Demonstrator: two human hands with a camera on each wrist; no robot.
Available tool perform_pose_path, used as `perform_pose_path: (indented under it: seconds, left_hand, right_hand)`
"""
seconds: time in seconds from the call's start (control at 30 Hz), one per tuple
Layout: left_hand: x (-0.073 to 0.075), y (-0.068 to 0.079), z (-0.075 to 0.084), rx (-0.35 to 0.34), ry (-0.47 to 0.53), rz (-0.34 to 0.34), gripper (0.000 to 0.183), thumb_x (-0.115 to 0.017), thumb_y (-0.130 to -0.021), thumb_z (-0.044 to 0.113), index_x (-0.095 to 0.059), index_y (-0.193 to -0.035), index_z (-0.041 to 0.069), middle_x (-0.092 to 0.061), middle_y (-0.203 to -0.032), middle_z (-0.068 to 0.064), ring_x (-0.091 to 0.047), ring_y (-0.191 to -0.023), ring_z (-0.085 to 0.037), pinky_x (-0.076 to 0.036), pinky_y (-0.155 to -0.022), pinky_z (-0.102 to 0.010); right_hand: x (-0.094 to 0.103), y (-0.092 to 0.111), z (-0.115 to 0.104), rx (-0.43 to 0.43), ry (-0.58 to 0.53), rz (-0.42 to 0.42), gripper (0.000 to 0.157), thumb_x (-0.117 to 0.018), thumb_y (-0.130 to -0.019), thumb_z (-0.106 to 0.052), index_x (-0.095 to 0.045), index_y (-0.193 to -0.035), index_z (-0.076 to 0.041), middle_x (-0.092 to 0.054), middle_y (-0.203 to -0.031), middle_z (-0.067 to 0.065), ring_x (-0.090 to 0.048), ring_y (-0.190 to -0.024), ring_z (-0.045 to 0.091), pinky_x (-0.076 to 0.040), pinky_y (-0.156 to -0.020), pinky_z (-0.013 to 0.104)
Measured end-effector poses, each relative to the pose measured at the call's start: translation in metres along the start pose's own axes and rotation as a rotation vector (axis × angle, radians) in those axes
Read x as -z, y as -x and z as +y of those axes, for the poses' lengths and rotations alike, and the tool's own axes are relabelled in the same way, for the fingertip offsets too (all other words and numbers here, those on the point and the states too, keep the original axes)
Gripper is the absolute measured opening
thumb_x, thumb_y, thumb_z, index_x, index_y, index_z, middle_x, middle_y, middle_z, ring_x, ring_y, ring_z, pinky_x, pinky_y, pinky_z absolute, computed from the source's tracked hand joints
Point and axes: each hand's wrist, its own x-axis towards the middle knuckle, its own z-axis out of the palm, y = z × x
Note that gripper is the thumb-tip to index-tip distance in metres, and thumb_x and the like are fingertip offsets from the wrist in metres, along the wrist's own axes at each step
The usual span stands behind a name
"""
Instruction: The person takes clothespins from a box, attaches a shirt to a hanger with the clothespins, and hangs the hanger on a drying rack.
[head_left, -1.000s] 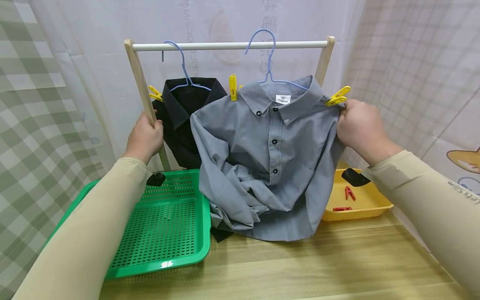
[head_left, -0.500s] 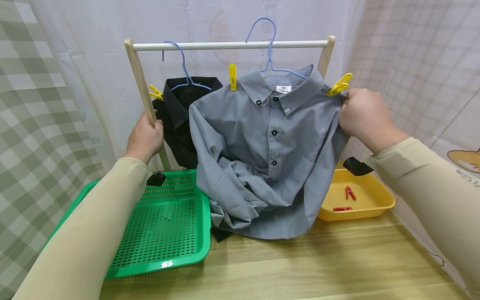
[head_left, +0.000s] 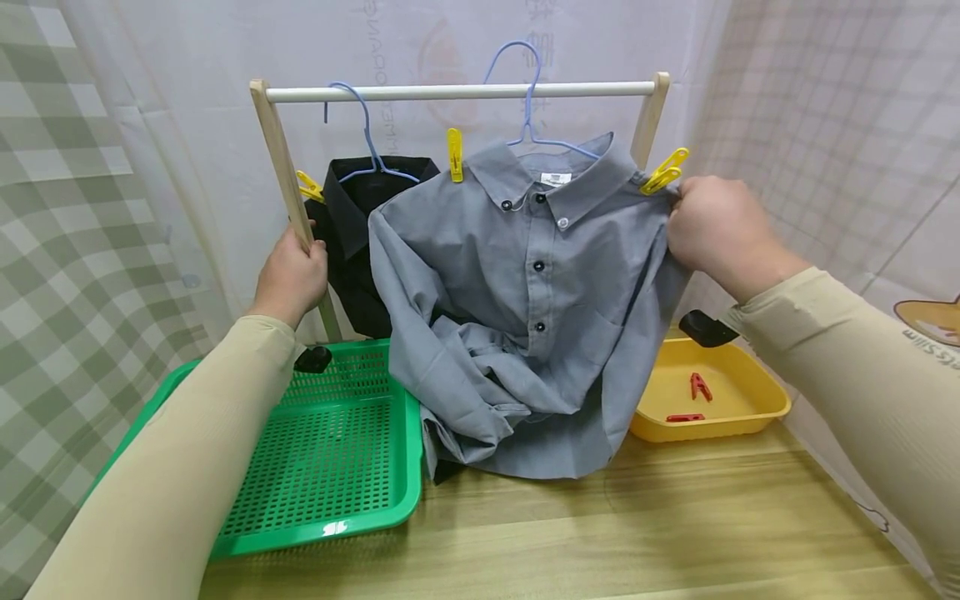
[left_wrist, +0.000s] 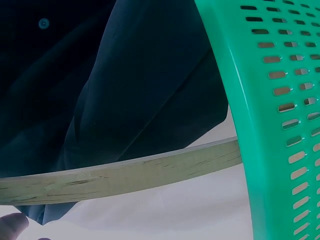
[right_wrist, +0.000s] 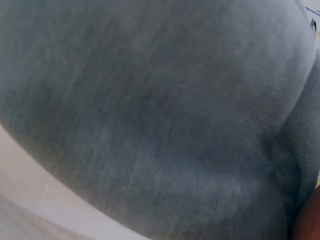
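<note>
My left hand point(head_left: 291, 275) grips the left wooden post point(head_left: 281, 162) of a small garment rack. My right hand point(head_left: 723, 233) holds the grey shirt point(head_left: 487, 242) by its right-side shoulder, close beside a yellow clothespin point(head_left: 664, 172). Another yellow clothespin point(head_left: 455, 156) is on the opposite shoulder. The shirt's blue wire hanger point(head_left: 528, 108) rises from the collar, its hook arching above the white rail point(head_left: 420, 92) and its stem crossing in front of it. In the right wrist view, grey cloth point(right_wrist: 150, 110) fills most of the picture.
On the rail at left, a black shirt point(head_left: 356, 242) hangs from a second blue hanger point(head_left: 367, 129), partly behind the grey one. A green perforated basket point(head_left: 322, 467) stands front left on the wooden table point(head_left: 600, 542). At right, a yellow tray point(head_left: 738, 392) holds red clothespins point(head_left: 700, 387).
My right hand first lifted the grey shirt and its hanger, then shifted them left, the hook dropping slightly toward the rail. The left hand stays on the post.
</note>
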Motion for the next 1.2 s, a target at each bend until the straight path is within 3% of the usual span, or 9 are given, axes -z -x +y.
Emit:
perform_pose_path:
  seconds: [0.2, 0.4, 0.63, 1.2]
  left_hand:
    - [-0.001, 0.005, 0.005, 0.028, 0.009, -0.004, 0.053, -0.026, -0.098, 0.042, -0.024, -0.146, 0.019, -0.039, -0.143, -0.015, -0.049, -0.119, -0.035, -0.040, -0.096, -0.053]
    - [0.000, 0.005, 0.004, 0.027, 0.001, 0.001, 0.053, -0.025, -0.098, 0.042, -0.025, -0.145, 0.018, -0.041, -0.142, -0.016, -0.049, -0.118, -0.036, -0.040, -0.096, -0.053]
    - [-0.001, 0.006, 0.004, 0.036, 0.005, 0.002, 0.054, -0.025, -0.098, 0.042, -0.025, -0.146, 0.017, -0.042, -0.141, -0.017, -0.049, -0.118, -0.036, -0.040, -0.096, -0.053]
    - [-0.003, 0.007, 0.006, 0.050, 0.017, -0.007, 0.054, -0.025, -0.098, 0.043, -0.023, -0.146, 0.018, -0.042, -0.141, -0.016, -0.050, -0.118, -0.034, -0.041, -0.096, -0.054]
  right_hand:
    - [-0.002, -0.005, 0.004, 0.092, 0.055, -0.006, 0.022, -0.031, -0.081, -0.007, -0.049, -0.069, -0.004, -0.052, -0.069, 0.015, -0.050, -0.063, 0.034, -0.041, -0.054, 0.042]
    - [-0.007, -0.003, 0.003, 0.083, 0.030, -0.023, 0.021, -0.030, -0.081, -0.005, -0.050, -0.076, -0.003, -0.053, -0.072, 0.016, -0.051, -0.065, 0.034, -0.041, -0.053, 0.041]
    - [-0.018, 0.004, 0.004, 0.175, 0.037, 0.024, 0.022, -0.027, -0.080, 0.001, -0.048, -0.073, -0.004, -0.049, -0.064, 0.012, -0.050, -0.058, 0.028, -0.041, -0.050, 0.037]
    - [-0.030, 0.006, 0.005, 0.207, 0.026, 0.032, 0.020, -0.031, -0.079, 0.002, -0.050, -0.077, -0.004, -0.051, -0.067, 0.013, -0.051, -0.056, 0.028, -0.041, -0.047, 0.038]
